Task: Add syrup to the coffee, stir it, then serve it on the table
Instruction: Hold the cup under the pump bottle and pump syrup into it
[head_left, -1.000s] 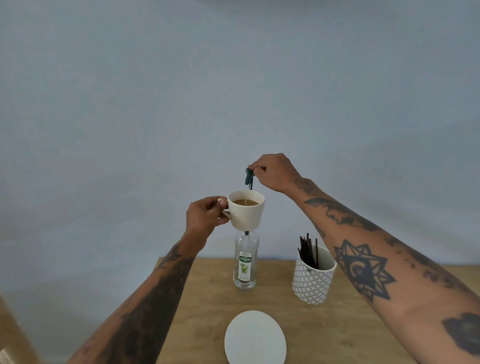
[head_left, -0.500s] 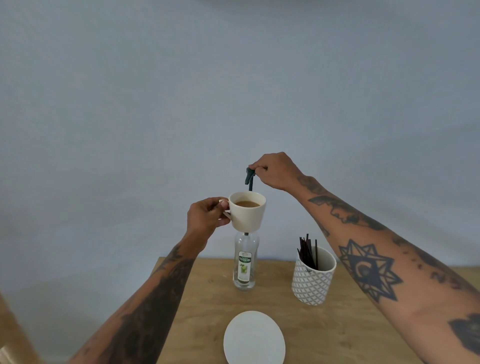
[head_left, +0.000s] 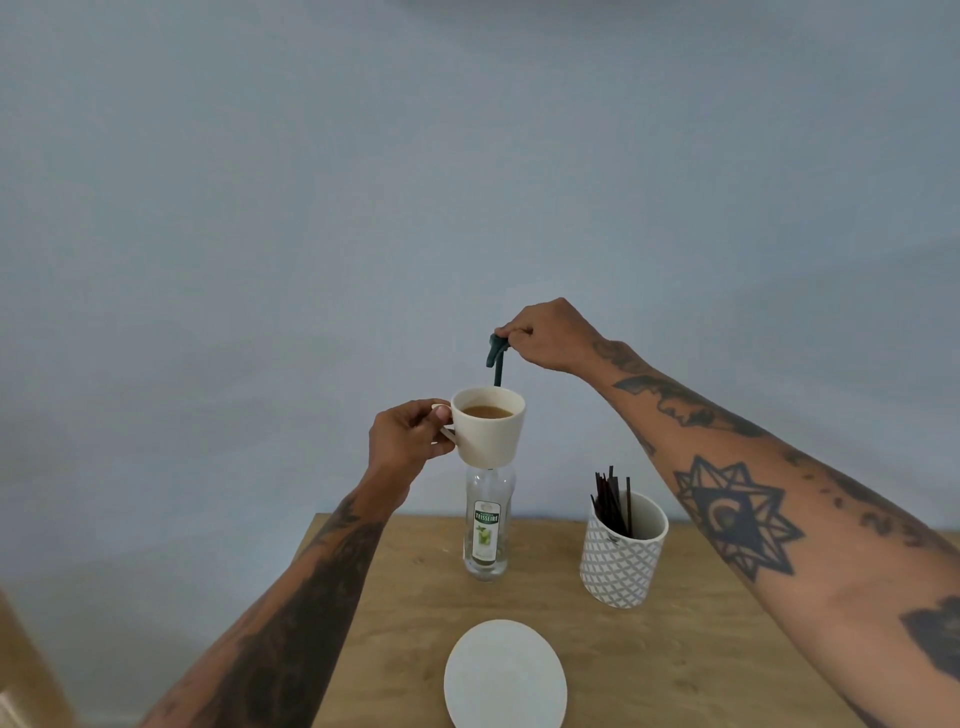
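Head cam: my left hand (head_left: 408, 441) is gripping the cream ceramic coffee cup (head_left: 488, 434) under the clear syrup bottle's (head_left: 488, 525) dark green pump (head_left: 497, 356), which my right hand (head_left: 545, 335) is pinching. If I'm drifting off the spout, syrup's hitting the wooden tabletop (head_left: 701, 649).

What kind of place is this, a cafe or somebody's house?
Probably a small coffee corner, cafe-style or at home; I can't tell which. A wooden table holds a syrup pump bottle, a cup of stir sticks and a saucer.
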